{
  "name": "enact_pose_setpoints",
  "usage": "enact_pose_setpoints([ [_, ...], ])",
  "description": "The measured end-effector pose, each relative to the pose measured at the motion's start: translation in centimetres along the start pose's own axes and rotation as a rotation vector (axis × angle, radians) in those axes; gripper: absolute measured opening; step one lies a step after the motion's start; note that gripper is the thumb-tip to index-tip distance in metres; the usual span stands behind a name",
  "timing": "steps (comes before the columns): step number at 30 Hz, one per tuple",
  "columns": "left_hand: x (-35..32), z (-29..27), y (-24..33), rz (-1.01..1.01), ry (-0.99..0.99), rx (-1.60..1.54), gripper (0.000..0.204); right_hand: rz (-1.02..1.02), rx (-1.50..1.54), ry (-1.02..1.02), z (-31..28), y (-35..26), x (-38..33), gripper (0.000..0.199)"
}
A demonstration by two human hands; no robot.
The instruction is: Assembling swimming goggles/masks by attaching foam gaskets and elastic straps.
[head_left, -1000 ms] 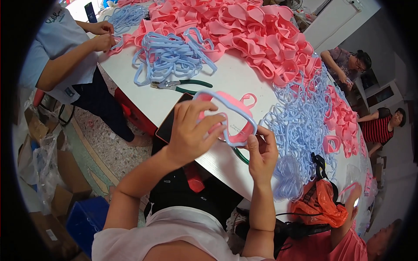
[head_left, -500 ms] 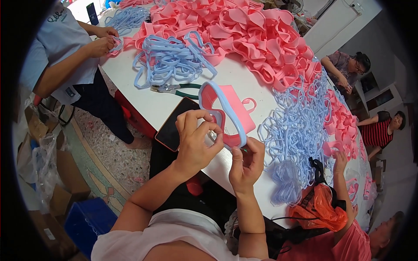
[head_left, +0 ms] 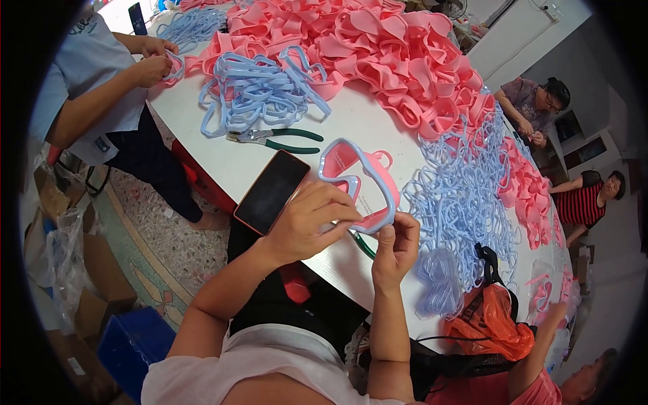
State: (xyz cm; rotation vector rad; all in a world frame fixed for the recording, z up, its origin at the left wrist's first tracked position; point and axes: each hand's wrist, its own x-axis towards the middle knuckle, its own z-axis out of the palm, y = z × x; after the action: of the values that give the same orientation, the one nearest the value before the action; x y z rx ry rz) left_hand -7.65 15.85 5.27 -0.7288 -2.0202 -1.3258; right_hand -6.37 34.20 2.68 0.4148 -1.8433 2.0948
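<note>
Both my hands hold one swim-mask piece [head_left: 361, 182]: a light blue frame fitted on a pink soft skirt, held upright over the near edge of the white table [head_left: 223, 158]. My left hand [head_left: 307, 219] grips its lower left side. My right hand [head_left: 398, 243] pinches its lower right corner with thumb and fingers. A black phone in a pink case [head_left: 272, 192] lies just left of my left hand.
Green-handled pliers [head_left: 273, 140] lie beyond the phone. Heaps of blue frames [head_left: 260, 88] [head_left: 466, 196] and pink skirts [head_left: 398, 57] cover the table. A person at the left [head_left: 94, 101] handles a part. Two people sit at right; an orange bag [head_left: 496, 320] hangs nearby.
The mask has been turned and brought nearer to me, from lying flatter over the table to standing upright between my hands. My right hand moved up to its lower right corner.
</note>
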Motion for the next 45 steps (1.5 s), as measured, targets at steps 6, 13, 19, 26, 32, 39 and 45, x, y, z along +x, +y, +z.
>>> enact_pose_setpoints([
  [6, 2.1, -1.4, -0.4, 0.218, -0.218, 0.046, 0.024, -0.069, 0.033, -0.112, 0.6, -1.1, 0.7, 0.018],
  [13, 3.5, -2.0, -0.4, 0.430, -0.399, 0.219, 0.023, -0.126, -0.153, -0.247, -0.5, -0.6, 0.6, 0.023],
  [19, 2.3, -1.6, -1.0, 0.531, -0.300, 0.306, 0.026, -0.132, -0.099, -0.227, 0.1, -0.6, 0.7, 0.024],
  [26, 2.8, -2.4, -1.0, 0.549, -0.253, 0.227, 0.022, -0.117, -0.106, -0.232, -0.2, -0.7, 0.9, 0.024],
  [32, 3.0, -2.3, -1.5, 0.634, -0.291, 0.263, 0.022, -0.136, -0.143, -0.253, 0.1, -0.9, 1.0, 0.026],
  [39, 2.7, -2.1, -1.6, 0.735, -0.280, 0.377, 0.029, -0.111, -0.134, -0.274, 0.4, -1.2, 0.8, 0.025],
  [45, 2.1, -2.5, -2.0, 0.689, -0.307, 0.360, 0.030, -0.105, -0.061, -0.224, -0.3, -1.0, 0.9, 0.025],
])
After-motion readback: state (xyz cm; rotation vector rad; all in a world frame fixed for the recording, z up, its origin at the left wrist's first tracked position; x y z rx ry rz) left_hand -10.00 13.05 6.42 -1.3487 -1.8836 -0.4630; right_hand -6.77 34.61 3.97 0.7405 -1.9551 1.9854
